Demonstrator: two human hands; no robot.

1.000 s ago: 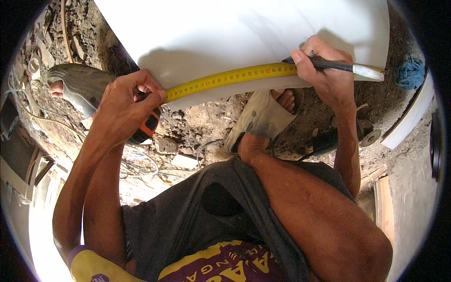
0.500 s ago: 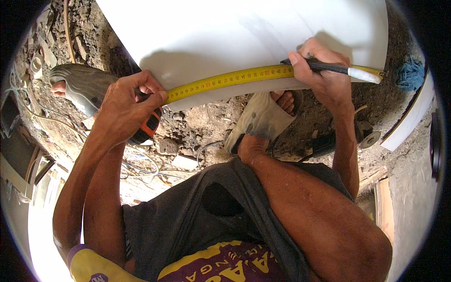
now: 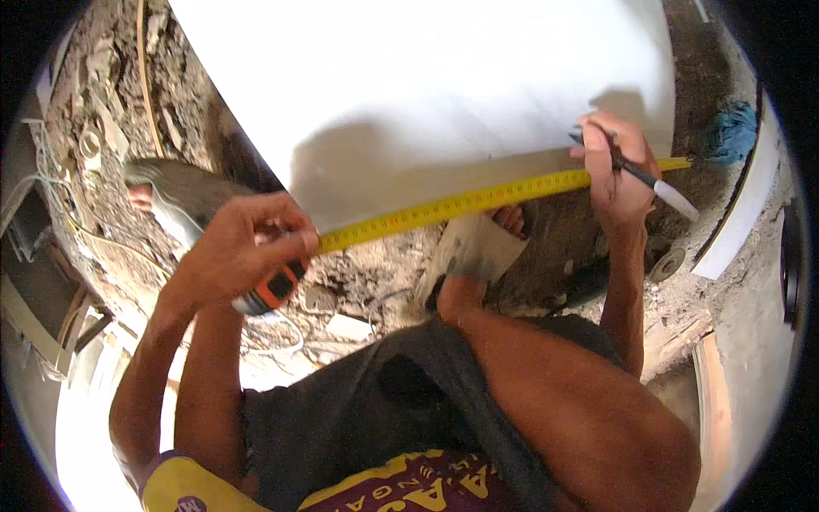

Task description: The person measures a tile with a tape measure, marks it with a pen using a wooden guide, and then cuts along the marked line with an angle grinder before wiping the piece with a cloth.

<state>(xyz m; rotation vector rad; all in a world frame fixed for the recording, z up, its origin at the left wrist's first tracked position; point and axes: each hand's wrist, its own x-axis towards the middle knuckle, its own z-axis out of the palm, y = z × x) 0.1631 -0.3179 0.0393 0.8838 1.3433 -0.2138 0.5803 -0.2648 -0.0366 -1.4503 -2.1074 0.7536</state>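
Note:
A yellow tape measure blade (image 3: pixel 461 203) runs stretched along the near edge of a white sheet (image 3: pixel 478 77). My left hand (image 3: pixel 243 247) pinches the blade between thumb and fingers, close to its orange and black case (image 3: pixel 279 286), which hangs below the palm. At the blade's far right end, my right hand (image 3: pixel 620 183) is closed round a black pen (image 3: pixel 636 172) with a white end, its dark tip pointing left over the sheet. The blade passes at that hand, and its end sticks out to the right; whether the fingers grip it is hidden.
My sandalled feet stand on rough, rubble-strewn ground (image 3: pixel 341 290). Thin cables (image 3: pixel 94 226) lie at the left. A blue crumpled cloth (image 3: pixel 735 134) and a curved white strip (image 3: pixel 744 209) are at the right, with a round disc (image 3: pixel 667 264) nearer me.
The blade has come toward me, from lying on the sheet to along its near edge. Both hands have shifted slightly right and nearer; the right hand's pen has turned steeper.

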